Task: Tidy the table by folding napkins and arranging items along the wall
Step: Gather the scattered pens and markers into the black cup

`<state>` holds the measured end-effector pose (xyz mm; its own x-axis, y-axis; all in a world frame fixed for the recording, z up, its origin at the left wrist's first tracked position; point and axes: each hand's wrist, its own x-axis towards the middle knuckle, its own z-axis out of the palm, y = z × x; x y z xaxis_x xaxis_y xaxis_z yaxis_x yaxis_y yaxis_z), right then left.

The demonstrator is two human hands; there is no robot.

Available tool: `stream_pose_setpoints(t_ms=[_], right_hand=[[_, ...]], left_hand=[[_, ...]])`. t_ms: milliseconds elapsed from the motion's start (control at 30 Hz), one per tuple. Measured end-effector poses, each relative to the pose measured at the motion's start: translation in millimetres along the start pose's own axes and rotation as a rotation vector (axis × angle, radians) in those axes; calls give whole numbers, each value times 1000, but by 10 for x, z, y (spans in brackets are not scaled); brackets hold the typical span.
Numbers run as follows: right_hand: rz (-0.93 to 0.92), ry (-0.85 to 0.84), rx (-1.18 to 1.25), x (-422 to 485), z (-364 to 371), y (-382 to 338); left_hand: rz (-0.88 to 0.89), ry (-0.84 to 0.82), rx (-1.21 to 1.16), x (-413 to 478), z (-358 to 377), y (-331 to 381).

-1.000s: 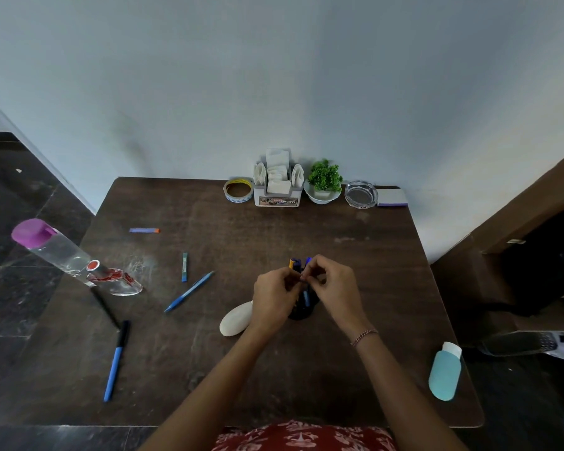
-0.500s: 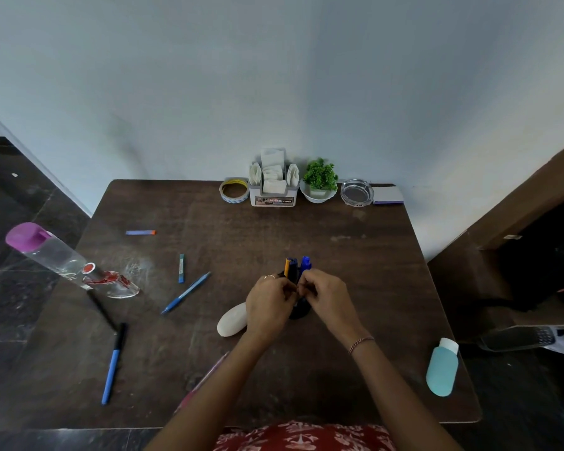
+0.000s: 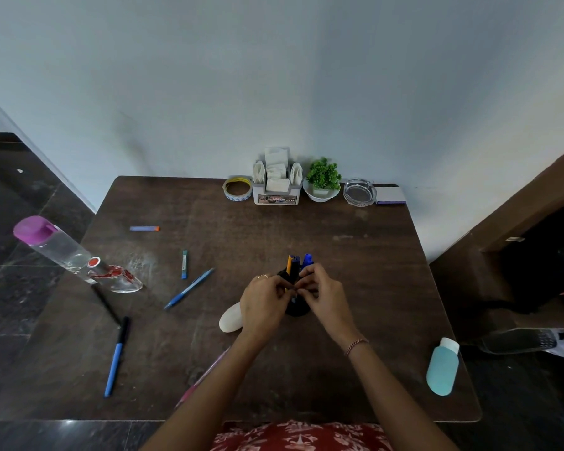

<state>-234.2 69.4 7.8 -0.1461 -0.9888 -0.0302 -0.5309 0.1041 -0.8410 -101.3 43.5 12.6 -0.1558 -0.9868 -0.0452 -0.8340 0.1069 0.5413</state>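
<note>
Pens (image 3: 294, 265) stand in a black cup (image 3: 297, 312) at mid counter (image 3: 372, 288), well short of the wall (image 3: 274, 92). Left grip (image 3: 262, 304) and right grip (image 3: 324, 299) both pinch them. Seat them fully and steady the cup's base, then slide it beside the napkin box (image 3: 275, 190) rather than lifting it top-heavy.

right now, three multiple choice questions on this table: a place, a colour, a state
1. The small green plant in the white bowl stands: A between the white napkin holder and the clear glass ashtray; B at the near edge; C on the floor.
2. The cap of the clear bottle is: A green; B purple; C white.
3. The napkin holder is: A empty; B overturned; C filled with napkins.
A: both flank it by the wall. B: purple top shows. C: white napkins stick up.
</note>
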Motion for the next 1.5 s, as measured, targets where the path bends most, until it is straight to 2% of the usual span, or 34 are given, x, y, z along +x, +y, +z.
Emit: stream_pose_setpoints(t_ms=[200, 300, 400, 500, 733, 1033, 1233, 1500], right_hand=[[5, 2, 1, -13, 28, -11], [-23, 82, 14, -19, 39, -63], [-137, 191, -6, -47, 86, -148], [-278, 207, -27, -111, 192, -279], [-372, -81, -46, -207, 701, -330], [-426, -458, -366, -274, 1322, -114], [-518, -564, -557, -295, 1488, -31], [-659, -698, -745, -338, 1701, 23]], left_hand=[[-20, 15, -105, -22, -22, -31], [-24, 25, -129, -26, -60, -62], [-33, 71, -153, -41, -134, -133], [-63, 107, -146, -69, -190, -284], [-208, 151, -109, -251, -292, -766], [-331, -36, 42, -647, -255, -1377], [-369, -179, 142, -813, -180, -1556], [-317, -240, 200, -958, -114, -1668]])
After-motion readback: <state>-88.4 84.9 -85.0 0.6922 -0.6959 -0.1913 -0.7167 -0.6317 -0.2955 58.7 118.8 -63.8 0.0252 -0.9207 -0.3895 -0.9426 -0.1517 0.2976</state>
